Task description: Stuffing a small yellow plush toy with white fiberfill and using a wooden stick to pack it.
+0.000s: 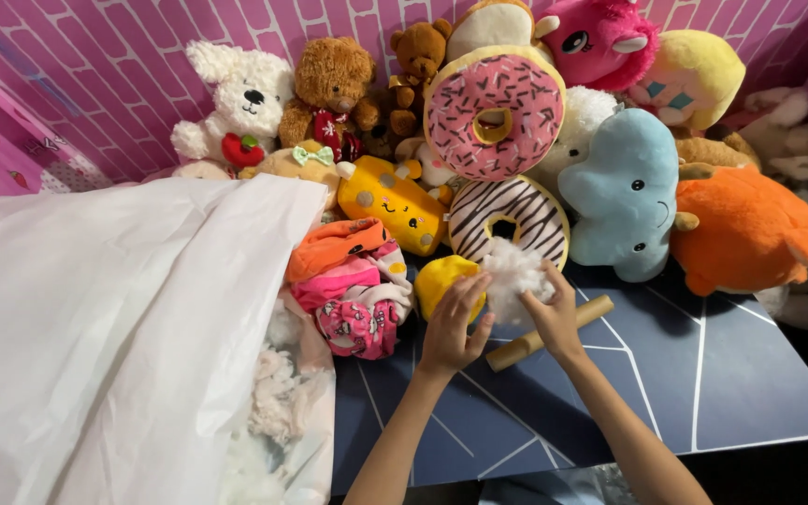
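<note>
My left hand (454,323) grips a small yellow plush skin (441,277) lying on the dark blue table (722,374). My right hand (554,313) holds a wad of white stuffing (512,271) right against the yellow skin's opening. A wooden stick (516,351) lies on the table just below and between both hands.
A big white bag (95,337) with loose white stuffing (278,393) fills the left. A pile of unstuffed cloth skins (353,281) sits beside it. Behind are several plush toys: pink donut (493,112), striped donut (507,215), blue elephant (624,192), orange toy (750,229), brown bear (329,84).
</note>
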